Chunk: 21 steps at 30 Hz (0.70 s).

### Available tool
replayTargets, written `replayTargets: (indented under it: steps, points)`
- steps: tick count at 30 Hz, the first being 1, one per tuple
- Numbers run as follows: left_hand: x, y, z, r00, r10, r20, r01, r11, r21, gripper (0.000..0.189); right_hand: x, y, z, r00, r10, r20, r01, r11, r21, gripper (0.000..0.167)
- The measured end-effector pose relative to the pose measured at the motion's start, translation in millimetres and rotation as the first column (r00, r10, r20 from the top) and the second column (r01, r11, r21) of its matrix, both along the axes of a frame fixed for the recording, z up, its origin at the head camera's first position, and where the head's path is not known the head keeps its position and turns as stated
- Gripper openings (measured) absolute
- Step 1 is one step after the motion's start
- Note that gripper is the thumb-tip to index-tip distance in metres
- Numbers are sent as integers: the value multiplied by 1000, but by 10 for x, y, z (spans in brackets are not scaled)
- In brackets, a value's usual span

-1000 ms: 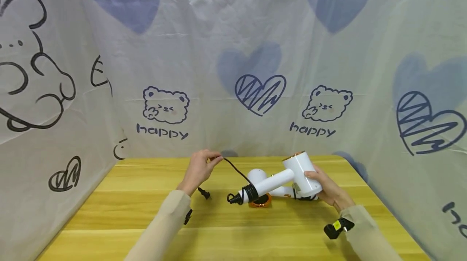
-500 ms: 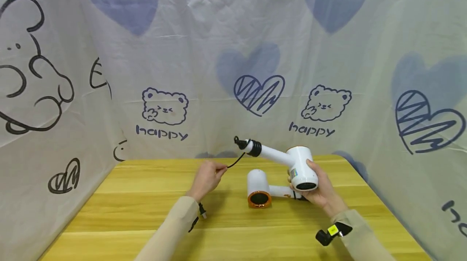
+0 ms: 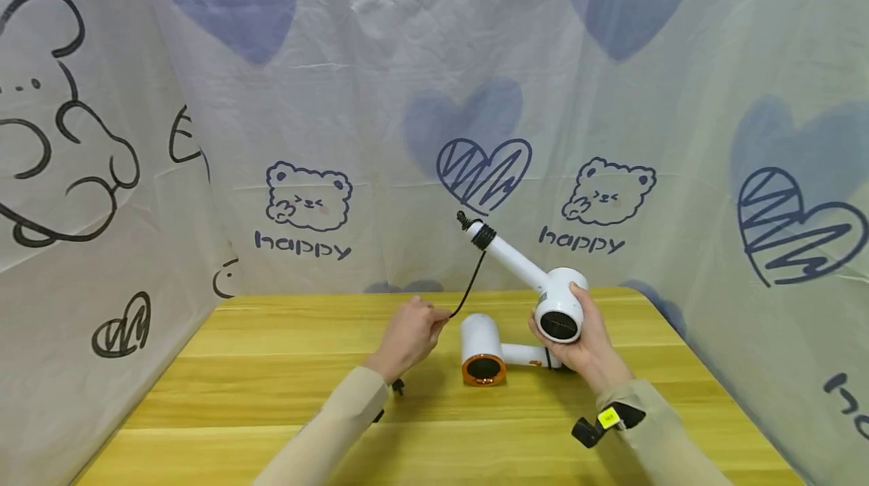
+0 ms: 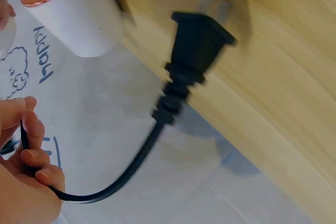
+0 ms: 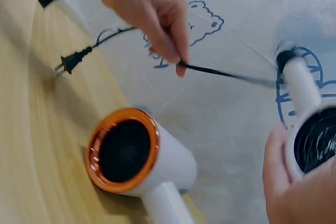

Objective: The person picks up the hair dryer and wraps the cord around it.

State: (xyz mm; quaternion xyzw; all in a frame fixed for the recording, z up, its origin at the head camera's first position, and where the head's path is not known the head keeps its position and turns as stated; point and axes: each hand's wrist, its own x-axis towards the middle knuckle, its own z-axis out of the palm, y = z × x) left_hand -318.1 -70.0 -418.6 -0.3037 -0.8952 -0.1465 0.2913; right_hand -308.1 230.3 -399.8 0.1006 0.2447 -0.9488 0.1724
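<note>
In the head view a white hair dryer point(image 3: 516, 261) is held up by its barrel in my right hand point(image 3: 587, 342). Its handle slants up to the left, with black cord point(image 3: 483, 235) wound round the end. My left hand point(image 3: 410, 335) pinches the loose stretch of that cord, which runs taut-looking down from the handle. The two-pin plug point(image 4: 197, 45) dangles from the cord beyond my left fingers in the left wrist view. A second white hair dryer point(image 3: 479, 339) with an orange rim lies on the table below, touched by neither hand.
The wooden table point(image 3: 224, 395) spreads under both hands. A printed curtain point(image 3: 394, 131) hangs behind it and on both sides. The second dryer's handle point(image 5: 168, 203) points right, beneath my right hand.
My right hand has turned the dryer so its handle swings from down-left to up-left. My left hand has moved to the right, still pinching the cord, and the plug has come along.
</note>
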Motion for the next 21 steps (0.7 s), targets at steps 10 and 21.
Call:
replayTargets:
  steps: [10, 21]
  points:
    - [52, 54, 37, 996, 18, 91, -20, 1000, 16, 15, 8, -57, 29, 934, -284, -218, 352, 838, 417, 58]
    - [127, 35, 48, 990, -32, 140, 23, 998, 63, 17, -5, -54, -29, 809, -256, -528, 587, 350, 730, 88]
